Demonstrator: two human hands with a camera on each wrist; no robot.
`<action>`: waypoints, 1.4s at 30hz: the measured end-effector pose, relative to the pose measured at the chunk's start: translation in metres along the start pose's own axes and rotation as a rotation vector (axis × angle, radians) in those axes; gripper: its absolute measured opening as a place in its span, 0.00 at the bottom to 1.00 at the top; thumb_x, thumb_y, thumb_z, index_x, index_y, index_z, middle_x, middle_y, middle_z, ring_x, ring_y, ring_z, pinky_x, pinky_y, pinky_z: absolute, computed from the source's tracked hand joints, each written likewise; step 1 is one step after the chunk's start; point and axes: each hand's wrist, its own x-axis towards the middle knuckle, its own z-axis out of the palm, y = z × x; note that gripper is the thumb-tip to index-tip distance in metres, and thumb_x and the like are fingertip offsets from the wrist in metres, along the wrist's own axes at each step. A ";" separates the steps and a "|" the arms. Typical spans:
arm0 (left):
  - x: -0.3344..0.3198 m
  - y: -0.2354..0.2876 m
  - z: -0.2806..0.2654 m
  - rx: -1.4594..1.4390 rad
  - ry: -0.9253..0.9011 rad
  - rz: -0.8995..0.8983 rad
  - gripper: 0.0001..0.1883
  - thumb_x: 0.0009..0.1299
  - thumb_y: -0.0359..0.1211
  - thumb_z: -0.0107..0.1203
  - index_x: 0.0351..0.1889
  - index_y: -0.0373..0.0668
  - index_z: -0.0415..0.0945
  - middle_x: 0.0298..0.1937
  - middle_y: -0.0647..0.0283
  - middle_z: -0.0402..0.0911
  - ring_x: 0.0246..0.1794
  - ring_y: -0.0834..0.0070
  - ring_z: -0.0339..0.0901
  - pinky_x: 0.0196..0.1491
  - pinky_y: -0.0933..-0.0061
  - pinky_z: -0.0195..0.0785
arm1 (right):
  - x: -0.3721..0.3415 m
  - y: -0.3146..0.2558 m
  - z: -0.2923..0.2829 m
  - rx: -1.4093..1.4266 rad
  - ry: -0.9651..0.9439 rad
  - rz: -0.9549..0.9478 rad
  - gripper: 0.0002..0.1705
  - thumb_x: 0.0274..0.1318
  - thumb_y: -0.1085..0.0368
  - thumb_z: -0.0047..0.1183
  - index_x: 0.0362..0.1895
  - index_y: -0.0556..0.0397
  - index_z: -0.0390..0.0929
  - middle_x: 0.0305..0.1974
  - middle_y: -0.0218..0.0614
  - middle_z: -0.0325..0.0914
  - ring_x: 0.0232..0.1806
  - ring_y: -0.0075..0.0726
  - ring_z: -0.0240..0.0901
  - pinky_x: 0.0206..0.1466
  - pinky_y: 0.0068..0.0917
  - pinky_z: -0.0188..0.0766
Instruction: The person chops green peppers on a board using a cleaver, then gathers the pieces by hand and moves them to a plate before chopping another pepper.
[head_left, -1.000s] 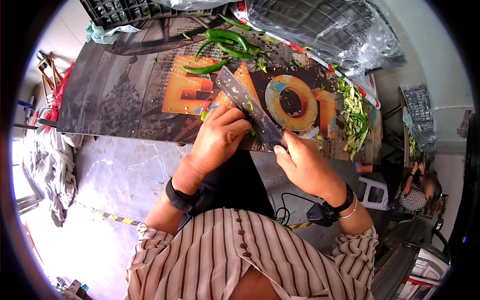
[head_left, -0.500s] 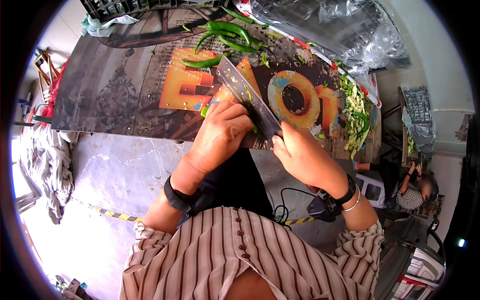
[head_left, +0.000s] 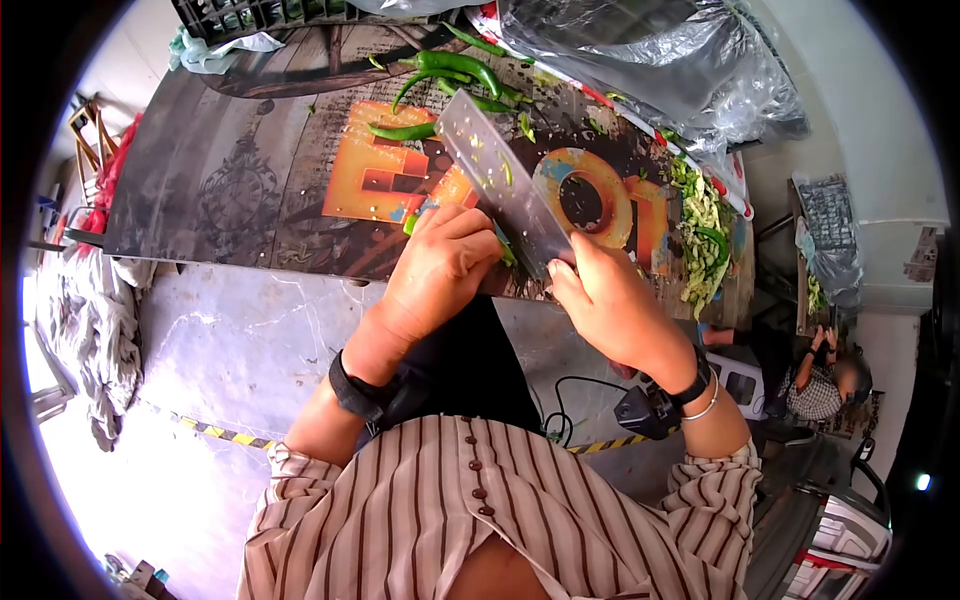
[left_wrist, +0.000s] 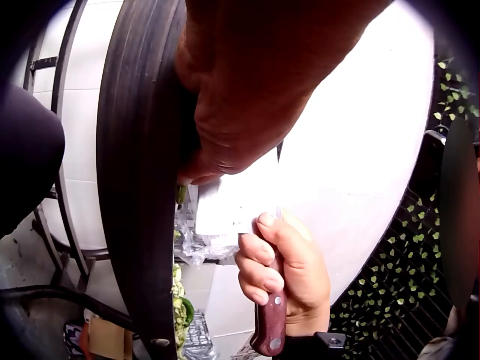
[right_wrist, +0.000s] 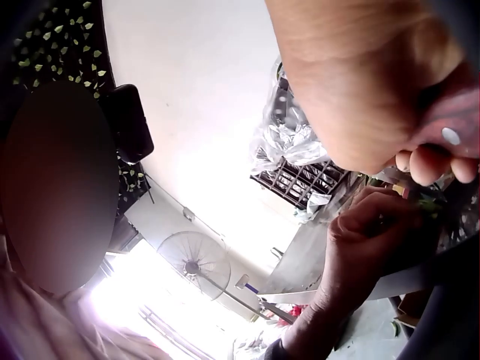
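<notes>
My right hand (head_left: 615,305) grips a cleaver (head_left: 505,185) whose broad blade, speckled with bits of pepper and seeds, slants over the table's near side. Its dark red riveted handle (left_wrist: 271,327) shows in the left wrist view. Beside the blade, my left hand (head_left: 440,255) holds a green chili pepper (head_left: 410,224) down on the table with curled fingers. Most of that pepper is hidden under the hand; green shows at either side of it. Beyond the blade tip lie several whole green chili peppers (head_left: 470,66).
Chopped pepper (head_left: 703,235) is heaped along the right end of the printed table (head_left: 240,180). A plastic-wrapped crate (head_left: 650,60) stands at the back right, a black crate (head_left: 250,15) at the back left beside a pale cloth (head_left: 215,50). Another person (head_left: 825,390) sits at far right.
The cleaver has tilted so more of its flat face shows, and a gap has opened between it and my left hand. My left hand stays in nearly the same place.
</notes>
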 end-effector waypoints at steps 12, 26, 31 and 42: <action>0.001 -0.001 0.001 0.017 -0.027 -0.009 0.06 0.53 0.24 0.61 0.26 0.44 0.76 0.32 0.66 0.76 0.37 0.64 0.72 0.41 0.66 0.66 | 0.007 0.000 0.005 -0.064 -0.154 0.078 0.12 0.62 0.66 0.47 0.32 0.64 0.63 0.24 0.63 0.70 0.32 0.71 0.69 0.33 0.52 0.65; 0.000 0.000 -0.001 -0.039 0.016 -0.006 0.07 0.52 0.23 0.61 0.26 0.43 0.76 0.32 0.65 0.75 0.37 0.63 0.73 0.43 0.67 0.67 | 0.014 -0.007 0.002 -0.019 -0.006 0.032 0.14 0.64 0.65 0.46 0.32 0.65 0.64 0.26 0.61 0.70 0.32 0.69 0.70 0.34 0.49 0.65; 0.000 -0.001 -0.001 -0.015 -0.006 -0.014 0.06 0.52 0.23 0.61 0.25 0.43 0.75 0.31 0.65 0.75 0.36 0.62 0.72 0.42 0.66 0.67 | 0.002 -0.008 -0.004 -0.013 -0.151 0.117 0.13 0.63 0.65 0.47 0.33 0.64 0.64 0.26 0.62 0.70 0.33 0.71 0.68 0.34 0.51 0.64; -0.001 -0.004 0.000 -0.015 -0.003 -0.005 0.07 0.53 0.23 0.61 0.27 0.43 0.76 0.33 0.65 0.76 0.37 0.62 0.73 0.44 0.65 0.66 | 0.033 -0.004 0.013 -0.034 -0.107 -0.032 0.14 0.62 0.65 0.48 0.32 0.65 0.66 0.25 0.62 0.72 0.32 0.69 0.71 0.35 0.51 0.66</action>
